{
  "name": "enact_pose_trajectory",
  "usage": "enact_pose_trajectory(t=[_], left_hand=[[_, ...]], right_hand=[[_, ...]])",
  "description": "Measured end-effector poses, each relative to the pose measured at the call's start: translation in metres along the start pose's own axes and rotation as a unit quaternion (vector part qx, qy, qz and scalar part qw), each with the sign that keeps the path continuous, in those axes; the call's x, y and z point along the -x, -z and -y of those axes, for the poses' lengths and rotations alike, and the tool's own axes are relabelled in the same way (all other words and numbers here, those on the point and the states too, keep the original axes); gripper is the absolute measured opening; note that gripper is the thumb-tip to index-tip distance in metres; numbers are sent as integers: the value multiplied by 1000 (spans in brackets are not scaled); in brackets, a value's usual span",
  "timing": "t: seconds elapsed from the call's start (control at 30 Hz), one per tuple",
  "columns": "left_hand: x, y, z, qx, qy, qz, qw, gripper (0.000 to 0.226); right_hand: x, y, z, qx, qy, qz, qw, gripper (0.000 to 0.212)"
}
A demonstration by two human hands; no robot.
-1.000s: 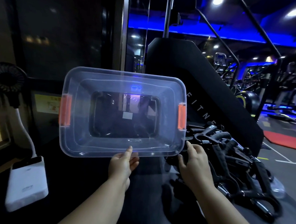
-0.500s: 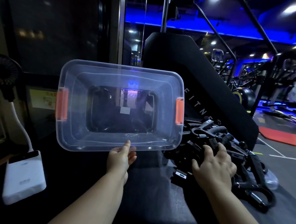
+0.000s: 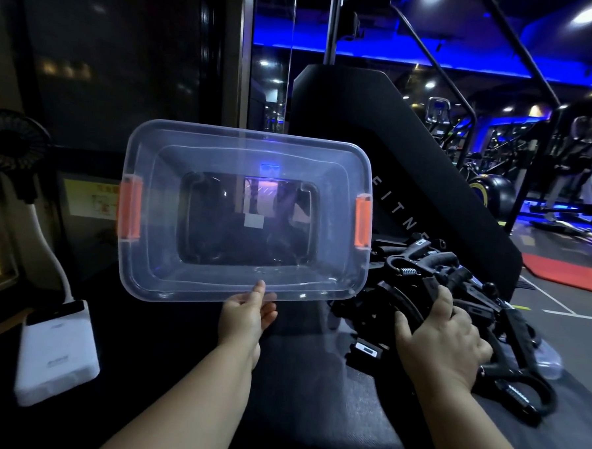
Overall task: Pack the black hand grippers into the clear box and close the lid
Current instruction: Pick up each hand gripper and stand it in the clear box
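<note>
My left hand (image 3: 247, 316) pinches the near rim of the clear box (image 3: 156, 251), which is tipped up so its open mouth faces me. Orange latches (image 3: 362, 222) sit on its two short sides, and it holds nothing. A pile of black hand grippers (image 3: 456, 287) lies on the dark surface to the right. My right hand (image 3: 441, 338) lies on that pile with fingers curled round a black gripper handle. A clear lid (image 3: 549, 361) pokes out from under the pile at the far right.
A white power bank (image 3: 56, 352) with a small black fan (image 3: 14, 144) on a white stalk stands at the left. A large black fitness machine (image 3: 378, 132) rises behind the box. The dark mat's edge runs along the right, with gym floor beyond.
My right hand has left the box's lower right corner and moved right onto the gripper pile, closing on a handle. The left hand keeps the box tipped up.
</note>
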State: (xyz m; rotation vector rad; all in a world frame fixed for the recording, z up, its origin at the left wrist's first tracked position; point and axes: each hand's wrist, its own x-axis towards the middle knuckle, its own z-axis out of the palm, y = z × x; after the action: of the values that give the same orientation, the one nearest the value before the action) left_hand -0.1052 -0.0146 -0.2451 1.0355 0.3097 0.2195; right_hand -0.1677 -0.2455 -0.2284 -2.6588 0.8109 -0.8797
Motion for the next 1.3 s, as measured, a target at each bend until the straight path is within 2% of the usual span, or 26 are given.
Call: enact_pose_trajectory(t=[0.33, 0.67, 0.83, 1.17, 1.3], left_hand=[[1, 1, 0, -5, 0, 1, 1000, 20], [2, 1, -1, -4, -3, 8, 1000, 19], [3, 1, -1, -8, -6, 8, 1000, 20], [0, 2, 2, -8, -10, 9, 1000, 25], [-1, 2, 2, -6, -9, 14, 1000, 22]], right_hand=[[2, 0, -10, 41, -5, 12, 999, 90], [2, 6, -23, -56, -7, 32, 998, 85], [2, 3, -25, -77, 0, 3, 997, 82], [8, 0, -16, -175, 111, -52, 977, 58], [14, 2, -12, -149, 153, -29, 976, 61]])
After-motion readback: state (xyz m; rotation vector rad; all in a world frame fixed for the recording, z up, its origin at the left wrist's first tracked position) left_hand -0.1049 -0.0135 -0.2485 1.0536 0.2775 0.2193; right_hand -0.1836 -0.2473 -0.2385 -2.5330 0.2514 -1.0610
